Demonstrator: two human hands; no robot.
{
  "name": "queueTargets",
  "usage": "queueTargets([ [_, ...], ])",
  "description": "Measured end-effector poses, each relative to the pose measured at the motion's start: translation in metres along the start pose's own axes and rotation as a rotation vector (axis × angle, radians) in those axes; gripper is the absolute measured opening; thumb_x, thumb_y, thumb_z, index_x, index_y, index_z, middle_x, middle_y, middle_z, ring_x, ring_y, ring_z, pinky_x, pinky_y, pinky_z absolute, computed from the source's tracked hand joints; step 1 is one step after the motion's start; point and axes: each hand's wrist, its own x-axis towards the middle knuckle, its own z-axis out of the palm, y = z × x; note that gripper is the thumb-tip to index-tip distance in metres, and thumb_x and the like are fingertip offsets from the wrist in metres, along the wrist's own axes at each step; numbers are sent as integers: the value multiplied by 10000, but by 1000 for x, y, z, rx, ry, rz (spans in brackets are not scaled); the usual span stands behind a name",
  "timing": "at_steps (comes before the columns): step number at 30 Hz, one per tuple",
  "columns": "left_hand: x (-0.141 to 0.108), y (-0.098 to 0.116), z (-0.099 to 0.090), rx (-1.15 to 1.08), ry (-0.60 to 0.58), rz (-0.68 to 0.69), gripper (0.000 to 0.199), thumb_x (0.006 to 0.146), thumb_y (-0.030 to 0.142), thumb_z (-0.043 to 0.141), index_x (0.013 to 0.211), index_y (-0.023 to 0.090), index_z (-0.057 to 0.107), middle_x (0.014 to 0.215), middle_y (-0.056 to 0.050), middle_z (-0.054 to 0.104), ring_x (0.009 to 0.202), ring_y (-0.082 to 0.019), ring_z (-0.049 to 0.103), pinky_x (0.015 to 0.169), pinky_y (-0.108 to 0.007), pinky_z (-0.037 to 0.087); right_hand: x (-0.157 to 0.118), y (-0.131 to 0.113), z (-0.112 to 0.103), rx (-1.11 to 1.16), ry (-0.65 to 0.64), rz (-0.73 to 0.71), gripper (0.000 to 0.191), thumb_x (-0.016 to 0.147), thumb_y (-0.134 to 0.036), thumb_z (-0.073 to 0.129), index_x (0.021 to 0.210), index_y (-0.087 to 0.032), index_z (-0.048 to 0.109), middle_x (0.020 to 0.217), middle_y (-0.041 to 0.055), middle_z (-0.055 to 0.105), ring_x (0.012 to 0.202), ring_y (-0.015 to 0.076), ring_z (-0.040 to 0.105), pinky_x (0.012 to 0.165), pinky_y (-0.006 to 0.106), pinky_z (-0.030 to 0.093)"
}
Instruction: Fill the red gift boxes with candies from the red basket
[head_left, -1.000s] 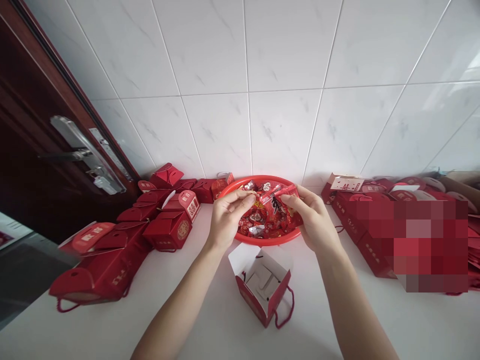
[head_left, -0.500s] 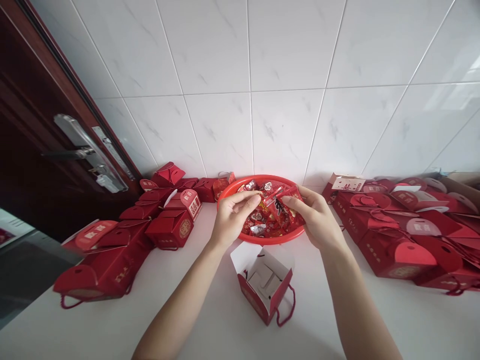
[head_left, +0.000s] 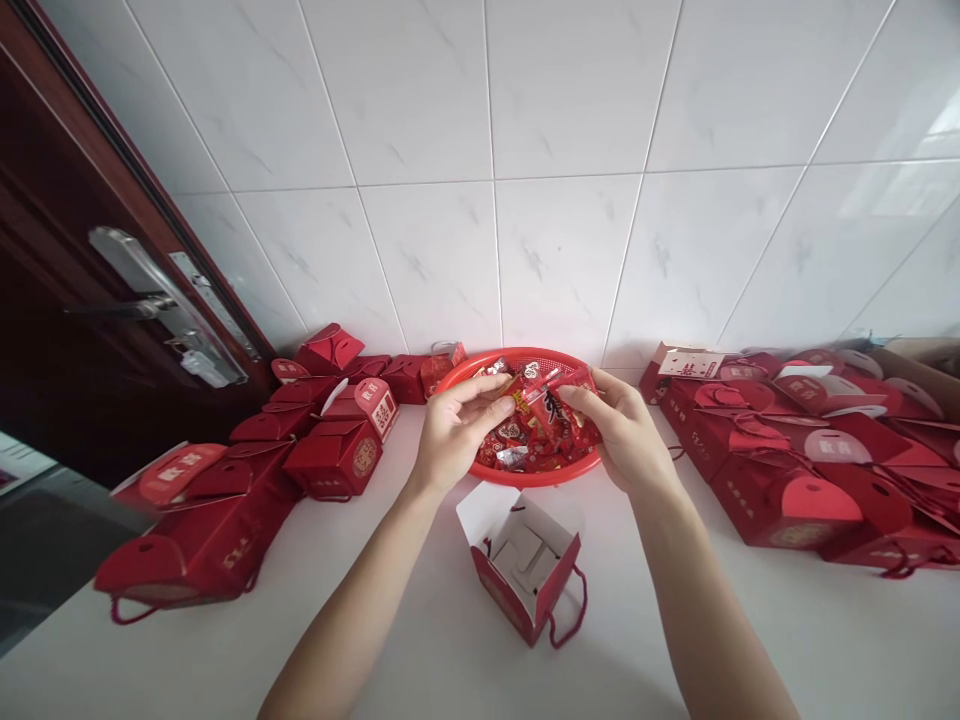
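Over a red plastic basket (head_left: 536, 478) filled with wrapped sweets, both my hands are raised. Thumb and fingers of my left hand (head_left: 457, 425) close on a red-and-yellow candy packet (head_left: 528, 393), partly hidden by the fingers. My right hand (head_left: 626, 425) pinches a red candy packet (head_left: 555, 412) with dark lettering, held beside the other one. Below the basket, nearer to me, an open red gift box (head_left: 517, 570) stands with its white inside showing and a cord handle hanging at its right. No sweets show inside that box.
Closed red gift boxes (head_left: 217, 520) stand grouped at the left of the white table (head_left: 360, 640). Many more boxes (head_left: 787, 470) fill the right side. A tiled wall (head_left: 559, 260) rises behind the basket, and a dark door (head_left: 90, 300) is at the left.
The left fingers have parted slightly from a tight pinch, and more of the yellow-and-red packet shows by them. The view has shifted a little; the boxes stay put.
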Motion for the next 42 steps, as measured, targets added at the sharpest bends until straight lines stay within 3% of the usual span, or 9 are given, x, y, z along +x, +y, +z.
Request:
queueTargets([
  [5, 2, 13, -13, 171, -118, 52, 275, 716, 287, 811, 983, 221, 793, 821, -37, 737, 801, -215, 708, 755, -320, 579, -1, -5, -6, -30, 31, -12, 141, 803, -361, 759, 856, -236, 721, 794, 6, 729, 710, 190, 665, 660, 308, 539],
  [11, -1, 31, -34, 481, -683, 72, 256, 703, 176, 786, 942, 255, 833, 803, -53, 795, 735, -237, 759, 651, -281, 593, -4, -19, -12, -60, 126, -79, 111, 782, -328, 761, 755, -227, 722, 699, -16, 666, 631, 147, 599, 616, 277, 516],
  [15, -4, 32, -34, 585, -855, 84, 187, 731, 164, 765, 853, 288, 833, 763, -1, 799, 687, -199, 765, 626, -231, 584, -5, -18, -13, -100, 83, -63, 143, 790, -353, 760, 771, -221, 707, 705, -12, 662, 634, 148, 597, 602, 270, 507],
  [18, -6, 32, -32, 744, -846, -23, 184, 820, 218, 709, 966, 251, 815, 958, -7, 815, 894, -201, 770, 782, -242, 587, -4, -13, -12, -151, 10, -32, 191, 805, -391, 754, 854, -213, 704, 762, 10, 693, 695, 170, 631, 624, 279, 511],
  [23, -7, 33, -27, 697, -552, 46, 303, 909, 332, 659, 1176, 214, 740, 1153, -50, 776, 1076, -244, 723, 933, -337, 583, -5, -9, -9, -279, -99, -13, 222, 851, -430, 717, 904, -217, 692, 796, 16, 693, 719, 171, 618, 657, 297, 500],
  [27, -7, 27, -21, 581, -374, 49, 451, 888, 445, 692, 1274, 212, 696, 1258, -77, 733, 1149, -299, 691, 958, -424, 590, -6, -8, -5, -319, -156, -6, 258, 872, -470, 689, 940, -222, 687, 803, 17, 685, 758, 183, 620, 681, 307, 498],
  [31, -6, 19, -17, 503, -310, 72, 394, 896, 446, 679, 1202, 203, 734, 1243, -80, 738, 1107, -295, 706, 931, -432, 599, -6, -7, -6, -290, -185, 9, 262, 878, -469, 683, 967, -222, 691, 815, 22, 690, 783, 190, 634, 713, 320, 514],
  [37, -4, 21, -20, 483, -339, 77, 294, 892, 341, 667, 1119, 178, 759, 1088, -72, 777, 1038, -268, 714, 882, -378, 590, -4, -9, -12, -222, -139, 2, 244, 860, -451, 711, 949, -223, 705, 827, 31, 721, 795, 200, 670, 703, 319, 538],
  [42, -8, 28, -23, 679, -649, 2, 228, 872, 235, 638, 1048, 198, 777, 994, -32, 793, 921, -217, 725, 780, -288, 557, -5, -14, -13, -126, -68, -13, 200, 843, -405, 737, 913, -219, 714, 873, 36, 745, 795, 200, 694, 701, 317, 559],
])
